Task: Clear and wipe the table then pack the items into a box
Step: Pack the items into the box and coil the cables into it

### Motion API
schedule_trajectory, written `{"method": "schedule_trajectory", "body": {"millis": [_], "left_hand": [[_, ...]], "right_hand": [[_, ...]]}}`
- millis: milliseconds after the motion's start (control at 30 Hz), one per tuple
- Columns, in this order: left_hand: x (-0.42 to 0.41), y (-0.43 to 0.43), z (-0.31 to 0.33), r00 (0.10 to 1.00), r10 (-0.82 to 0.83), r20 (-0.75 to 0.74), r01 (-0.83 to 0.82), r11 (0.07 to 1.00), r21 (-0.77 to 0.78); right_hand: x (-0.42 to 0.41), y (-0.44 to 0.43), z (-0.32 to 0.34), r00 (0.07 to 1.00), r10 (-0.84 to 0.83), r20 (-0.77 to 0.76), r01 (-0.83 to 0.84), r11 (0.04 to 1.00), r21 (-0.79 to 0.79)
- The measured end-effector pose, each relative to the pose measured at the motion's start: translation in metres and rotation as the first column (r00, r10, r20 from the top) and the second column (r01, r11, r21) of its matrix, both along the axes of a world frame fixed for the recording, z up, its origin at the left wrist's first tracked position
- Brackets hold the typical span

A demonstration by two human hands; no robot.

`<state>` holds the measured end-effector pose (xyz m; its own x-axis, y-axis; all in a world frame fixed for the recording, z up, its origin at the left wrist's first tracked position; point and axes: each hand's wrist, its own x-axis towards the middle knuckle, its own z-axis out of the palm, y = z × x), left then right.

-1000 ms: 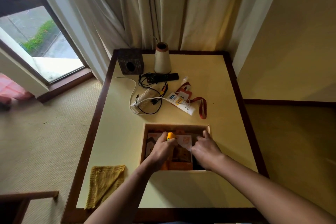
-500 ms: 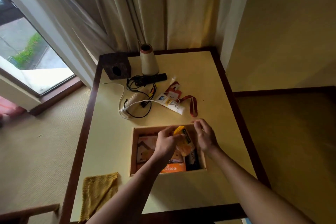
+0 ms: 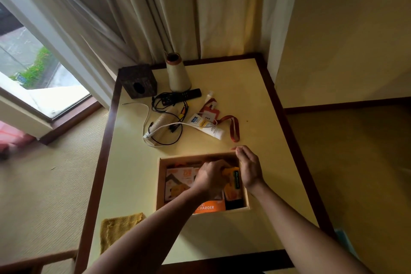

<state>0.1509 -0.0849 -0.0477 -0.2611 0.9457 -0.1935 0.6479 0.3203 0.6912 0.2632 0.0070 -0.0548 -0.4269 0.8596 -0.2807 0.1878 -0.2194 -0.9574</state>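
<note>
Inside box (image 3: 158,184), left hand (image 3: 209,179) covering packet (image 3: 234,188) top

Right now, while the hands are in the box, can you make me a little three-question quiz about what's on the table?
1. True or false: the yellow cloth lies inside the box.
2. Pick one: which hand grips the yellow packet? A left, B right, C neither.
3. What big word shows on the orange pack in the box?

Key:
1. False. It lies on the table, outside the box.
2. A, the left hand.
3. CHARGER.
</note>
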Motion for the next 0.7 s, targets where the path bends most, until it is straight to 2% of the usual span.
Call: {"method": "schedule_trajectory", "body": {"millis": [100, 200, 300, 367, 500, 567, 633, 700], "left_hand": [[-0.001, -0.004, -0.004, 0.968, -0.168, -0.189, 0.153, 0.984, -0.091], [0.003, -0.007, -0.005, 0.936, -0.222, -0.274, 0.203, 0.974, -0.097], [0.007, -0.007, -0.001, 0.862, -0.306, -0.404, 0.259, 0.951, -0.168], [0.01, -0.011, -0.001, 0.844, -0.313, -0.435, 0.281, 0.95, -0.14], [-0.004, -0.025, 0.008, 0.95, -0.167, -0.263, 0.228, 0.948, 0.223], [-0.025, -0.029, 0.026, 0.993, -0.005, -0.119, 0.044, 0.946, 0.322], [-0.055, -0.026, 0.045, 0.977, 0.204, -0.055, -0.169, 0.911, 0.376], [-0.093, -0.014, 0.052, 0.914, 0.388, -0.117, -0.303, 0.846, 0.439]], "right_hand": [[-0.001, -0.001, 0.0, 1.0, -0.006, 0.019, 0.006, 1.0, -0.001], [0.0, -0.001, -0.002, 1.0, -0.012, 0.029, 0.011, 1.0, 0.008], [-0.001, -0.002, -0.002, 0.998, -0.014, 0.066, 0.012, 0.999, 0.032], [-0.001, -0.001, -0.004, 0.993, -0.008, 0.116, 0.0, 0.998, 0.068], [-0.005, 0.011, 0.009, 0.952, 0.071, 0.299, -0.1, 0.991, 0.085], [-0.015, 0.022, 0.02, 0.905, 0.119, 0.408, -0.193, 0.97, 0.146], [-0.033, 0.033, 0.033, 0.865, 0.119, 0.487, -0.269, 0.93, 0.25], [-0.057, 0.044, 0.039, 0.831, 0.128, 0.541, -0.336, 0.891, 0.306]]}}
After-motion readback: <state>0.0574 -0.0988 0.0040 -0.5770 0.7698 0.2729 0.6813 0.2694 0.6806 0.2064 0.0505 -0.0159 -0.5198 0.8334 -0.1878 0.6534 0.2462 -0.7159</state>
